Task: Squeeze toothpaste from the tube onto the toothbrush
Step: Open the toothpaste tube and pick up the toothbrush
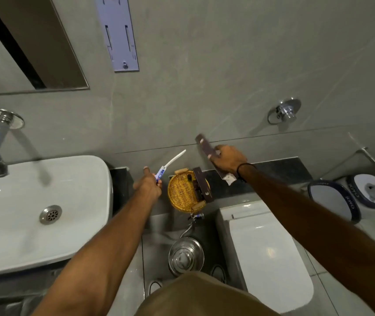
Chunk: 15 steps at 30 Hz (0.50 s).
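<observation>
Toothbrush (170,161) sits clamped in the left hand (148,185) above the basket (180,191); right hand (228,158) grips a dark packet (205,145), probably the boxed toothpaste. Still gathering: next, free the tube, uncap it.

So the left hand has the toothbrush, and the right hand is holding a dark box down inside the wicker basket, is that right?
Not quite. The head view shows the right hand holding the dark box raised above the ledge against the wall, to the right of the wicker basket, not inside it. The left hand does hold the toothbrush.
</observation>
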Tool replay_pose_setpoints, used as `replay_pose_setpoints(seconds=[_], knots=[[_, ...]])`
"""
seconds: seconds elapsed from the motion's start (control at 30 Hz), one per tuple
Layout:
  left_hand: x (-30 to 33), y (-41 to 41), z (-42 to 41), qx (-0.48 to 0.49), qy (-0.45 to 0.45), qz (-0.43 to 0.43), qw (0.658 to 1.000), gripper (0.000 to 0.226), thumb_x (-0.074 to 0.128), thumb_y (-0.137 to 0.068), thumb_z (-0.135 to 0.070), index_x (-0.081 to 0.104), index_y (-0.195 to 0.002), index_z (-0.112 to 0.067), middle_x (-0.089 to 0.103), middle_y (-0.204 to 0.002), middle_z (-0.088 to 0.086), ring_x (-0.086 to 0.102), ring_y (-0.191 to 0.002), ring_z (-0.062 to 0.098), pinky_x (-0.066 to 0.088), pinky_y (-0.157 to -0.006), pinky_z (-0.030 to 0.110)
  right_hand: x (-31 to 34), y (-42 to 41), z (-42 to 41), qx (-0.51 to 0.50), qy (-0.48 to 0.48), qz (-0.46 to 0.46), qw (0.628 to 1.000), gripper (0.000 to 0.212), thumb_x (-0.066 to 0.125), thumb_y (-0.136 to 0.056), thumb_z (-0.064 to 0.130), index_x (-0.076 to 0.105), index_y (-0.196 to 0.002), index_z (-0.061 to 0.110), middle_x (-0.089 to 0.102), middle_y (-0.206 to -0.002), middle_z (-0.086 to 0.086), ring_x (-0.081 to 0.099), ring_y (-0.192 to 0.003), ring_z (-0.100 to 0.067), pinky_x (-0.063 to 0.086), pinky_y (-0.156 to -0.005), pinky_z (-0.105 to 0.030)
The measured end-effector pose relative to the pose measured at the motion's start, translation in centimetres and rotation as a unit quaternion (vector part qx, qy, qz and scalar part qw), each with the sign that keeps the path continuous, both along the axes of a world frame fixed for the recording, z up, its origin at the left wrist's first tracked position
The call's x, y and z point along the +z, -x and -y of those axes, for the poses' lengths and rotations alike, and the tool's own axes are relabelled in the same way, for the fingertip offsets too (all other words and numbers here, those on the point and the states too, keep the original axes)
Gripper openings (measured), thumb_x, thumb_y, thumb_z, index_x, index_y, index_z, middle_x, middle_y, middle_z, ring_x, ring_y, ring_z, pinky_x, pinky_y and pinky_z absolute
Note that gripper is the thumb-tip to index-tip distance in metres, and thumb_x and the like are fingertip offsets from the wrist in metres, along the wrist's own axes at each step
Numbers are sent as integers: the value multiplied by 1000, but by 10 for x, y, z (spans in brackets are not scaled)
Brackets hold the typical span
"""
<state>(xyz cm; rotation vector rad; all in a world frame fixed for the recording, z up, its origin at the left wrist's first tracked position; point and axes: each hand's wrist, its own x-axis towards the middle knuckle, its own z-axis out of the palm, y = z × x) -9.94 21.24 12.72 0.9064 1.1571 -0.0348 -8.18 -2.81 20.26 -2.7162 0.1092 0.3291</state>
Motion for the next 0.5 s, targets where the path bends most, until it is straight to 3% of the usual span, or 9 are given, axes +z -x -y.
replay_pose_setpoints(seconds=[0.13,0.33,0.5], knots=[[-5,-3,0,-32,-18,7,999,46,63,-98,-41,52,-69,-7,56,-66,9,44,-45,15,36,-34,17,-27,19,-10,147,118,-111,976,42,74,-86,42,64,-117,16,72,-111,-7,69,-101,-25,56,-86,-36],[-12,0,1,-67,-59,-2,996,45,64,-97,-43,53,-70,-8,57,-68,8,45,-44,13,38,-37,21,-71,56,-36,260,213,-131,933,49,79,-83,40,66,-123,15,72,-119,-10,68,-111,-29,56,-99,-42],[-19,4,1,-87,-78,-10,993,45,66,-95,-45,55,-72,-8,59,-73,8,46,-45,12,38,-35,20,-93,76,-50,306,270,-137,903,44,77,-86,36,67,-121,11,73,-116,-10,69,-109,-29,57,-95,-43]])
